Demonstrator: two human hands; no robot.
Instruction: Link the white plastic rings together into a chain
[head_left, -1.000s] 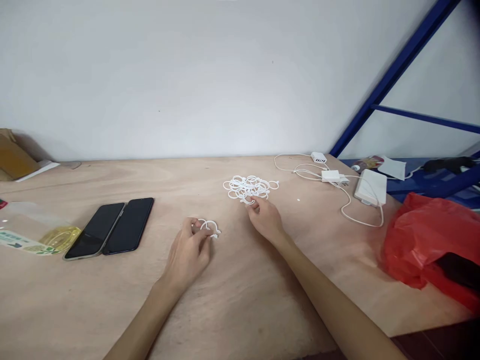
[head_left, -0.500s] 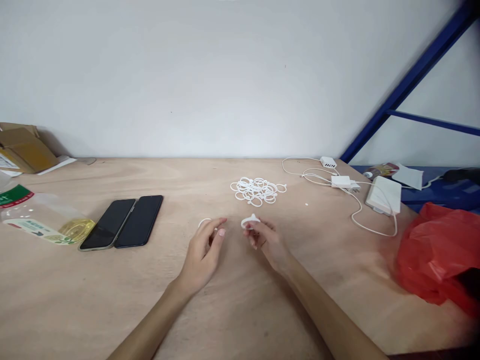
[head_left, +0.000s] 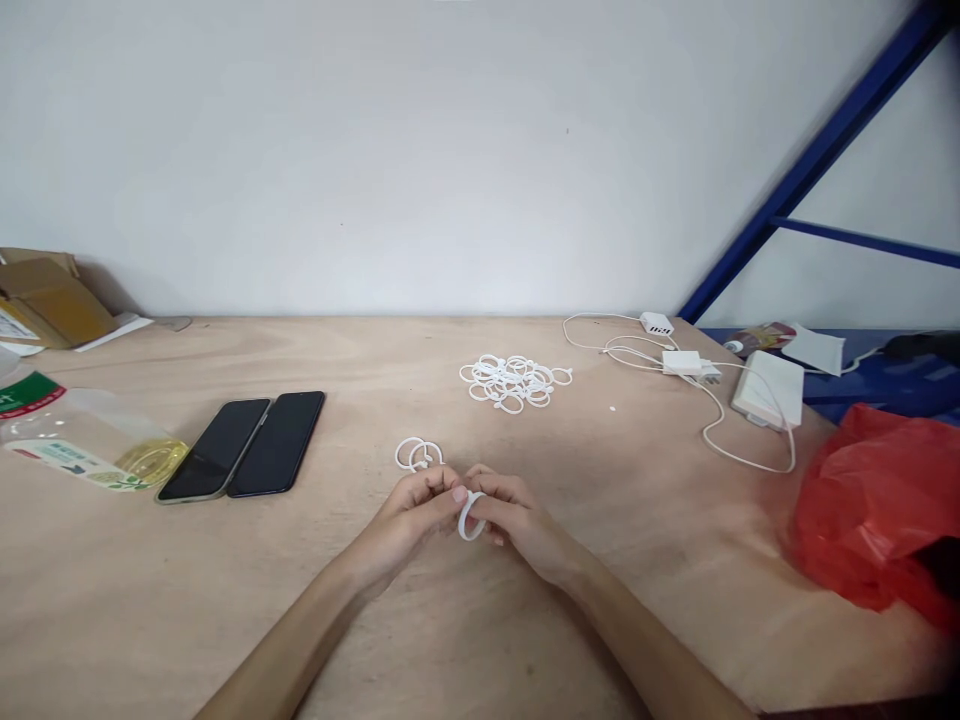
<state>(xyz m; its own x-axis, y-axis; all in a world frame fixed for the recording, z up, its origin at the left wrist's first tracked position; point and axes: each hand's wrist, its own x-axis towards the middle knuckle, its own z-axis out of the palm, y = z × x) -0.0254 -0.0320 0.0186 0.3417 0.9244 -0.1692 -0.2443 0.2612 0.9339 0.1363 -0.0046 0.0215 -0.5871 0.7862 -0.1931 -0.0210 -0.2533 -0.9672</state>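
Ring (head_left: 463,525) sits between left hand (head_left: 411,512) and right hand (head_left: 523,518), pinched by both hands at once

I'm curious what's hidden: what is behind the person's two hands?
Overlapping white rings lie on the table just beyond the left hand; a pile of white rings lies farther back, beyond the right hand. What lies directly beneath the hands is covered.

We are finding room on the tabletop (head_left: 352,430) between the phones (head_left: 274,445) and our left hand (head_left: 405,512); white rings (head_left: 424,462) are blocking straight ahead.
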